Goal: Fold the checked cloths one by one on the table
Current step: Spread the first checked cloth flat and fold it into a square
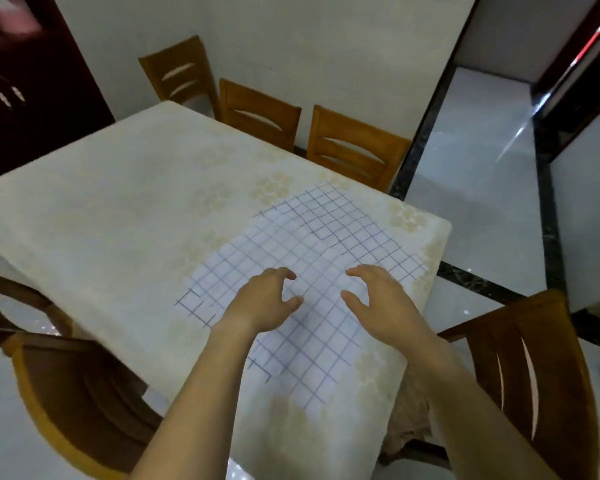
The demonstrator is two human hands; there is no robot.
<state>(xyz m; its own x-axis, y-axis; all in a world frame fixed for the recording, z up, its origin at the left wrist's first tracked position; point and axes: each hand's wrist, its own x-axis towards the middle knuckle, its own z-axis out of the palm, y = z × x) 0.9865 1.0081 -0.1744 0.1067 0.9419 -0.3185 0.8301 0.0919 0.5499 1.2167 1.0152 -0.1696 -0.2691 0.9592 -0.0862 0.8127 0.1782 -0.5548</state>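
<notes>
Table bears a spread checked cloth; left hand and right hand over it, loosely curled, empty.

Both bare forearms reach in from near edge of checked cloth, converging over its middle. Over cloth's left-centre: left hand, palm down, fingers loosely curved, thumb apart from index, gripping nothing. Over cloth's right-centre: right hand, palm down, same loose claw, fingertips toward left hand. Hands near, apart. Contact with cloth: cannot tell.
</notes>
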